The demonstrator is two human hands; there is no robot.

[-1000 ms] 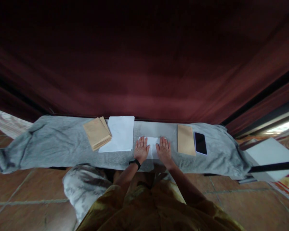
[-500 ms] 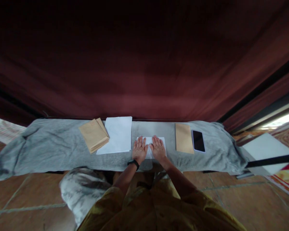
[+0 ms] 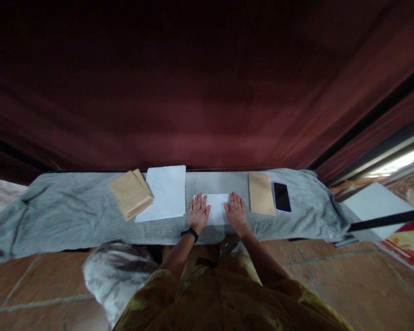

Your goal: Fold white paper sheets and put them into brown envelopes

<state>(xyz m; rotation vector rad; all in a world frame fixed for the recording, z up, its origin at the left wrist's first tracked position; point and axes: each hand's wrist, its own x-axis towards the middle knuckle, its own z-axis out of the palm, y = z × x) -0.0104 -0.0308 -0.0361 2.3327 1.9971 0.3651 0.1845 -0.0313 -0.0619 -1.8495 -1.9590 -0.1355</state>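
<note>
A small piece of white paper, seemingly folded, lies in front of me on the grey cloth. My left hand rests flat on its left part, fingers stretched out, a dark band on the wrist. At the paper's right end my right hand lies flat too, palm down with the fingers extended. Neither hand grips anything. To the left sits a stack of white paper sheets, partly under a pile of brown envelopes. On the right lies another brown envelope.
A smartphone lies right of the single envelope. Grey cloth covers the long, narrow surface. A dark red fabric wall rises directly behind it. At the far right, a black bar crosses in front of a white panel.
My right hand has slid right across the paper, away from my left hand, which stays near the left end. The whole view has shifted slightly.
</note>
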